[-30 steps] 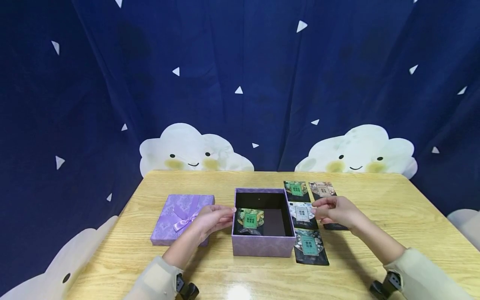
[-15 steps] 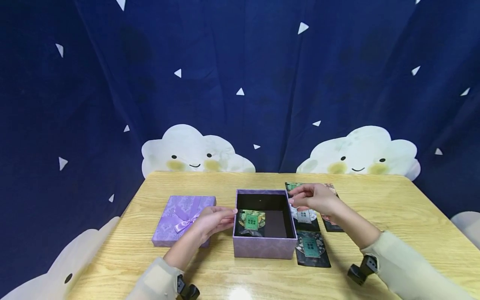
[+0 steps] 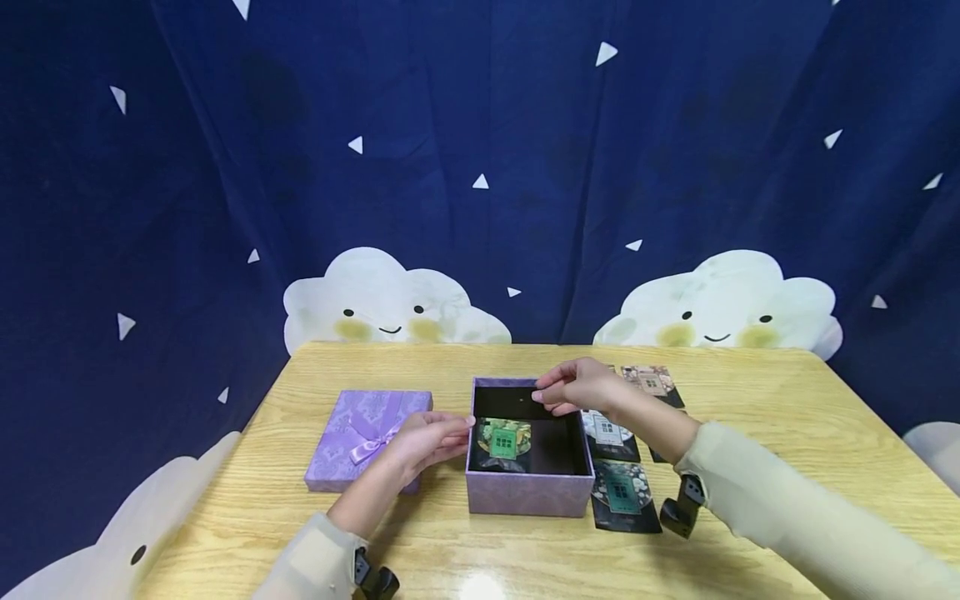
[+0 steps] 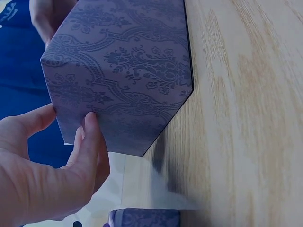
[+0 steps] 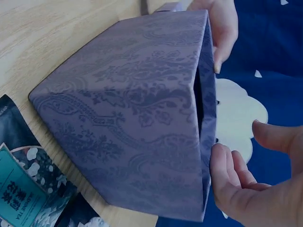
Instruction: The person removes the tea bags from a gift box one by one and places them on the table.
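A purple patterned gift box (image 3: 528, 495), without its lid, stands on the table. Inside at its left lies a tea sachet (image 3: 498, 458) with a green label. My left hand (image 3: 427, 442) holds the box's left side, thumb at the rim and fingertips on the outer wall, seen closely in the left wrist view. Over the far right corner hovers my right hand (image 3: 588, 387), thumb apart from the fingers and nothing between them. In the right wrist view those fingers (image 5: 227, 175) overlap the box's rim. To the right lies a jasmine tea sachet (image 3: 624, 497), below a white-labelled sachet (image 3: 606, 435).
The purple lid (image 3: 352, 437) with its ribbon bow lies left of the box, beneath my left forearm. Farther back is a sachet with a pinkish label (image 3: 651, 383). My right hand and forearm partly cover other sachets. A wooden table (image 3: 757, 417) carries everything before a blue curtain.
My right hand has moved left from above the sachets to over the box's far right corner. The left hand keeps its place on the box.
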`<state>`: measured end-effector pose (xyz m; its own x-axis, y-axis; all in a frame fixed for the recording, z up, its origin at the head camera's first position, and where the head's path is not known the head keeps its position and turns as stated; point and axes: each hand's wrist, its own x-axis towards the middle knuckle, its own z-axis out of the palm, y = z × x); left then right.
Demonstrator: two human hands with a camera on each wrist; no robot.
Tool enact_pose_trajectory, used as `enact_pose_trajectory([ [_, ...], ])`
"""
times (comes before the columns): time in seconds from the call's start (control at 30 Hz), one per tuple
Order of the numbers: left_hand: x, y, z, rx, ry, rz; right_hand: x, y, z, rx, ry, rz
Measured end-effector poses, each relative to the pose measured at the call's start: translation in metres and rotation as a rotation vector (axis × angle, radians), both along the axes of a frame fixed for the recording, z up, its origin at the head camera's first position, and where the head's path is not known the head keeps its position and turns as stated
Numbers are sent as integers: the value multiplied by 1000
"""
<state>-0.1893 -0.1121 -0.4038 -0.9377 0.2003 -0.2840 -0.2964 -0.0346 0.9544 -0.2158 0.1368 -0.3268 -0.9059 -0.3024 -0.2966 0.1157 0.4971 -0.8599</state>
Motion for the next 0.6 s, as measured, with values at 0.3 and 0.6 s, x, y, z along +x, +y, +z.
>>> enact_pose_trajectory([
  [0.3, -1, 1, 0, -1, -10, 10, -14, -25, -5, -36, -240, -20],
  [0.6, -1, 0, 0, 11, -7, -11, -16, -37, -23, -26, -399, -86],
])
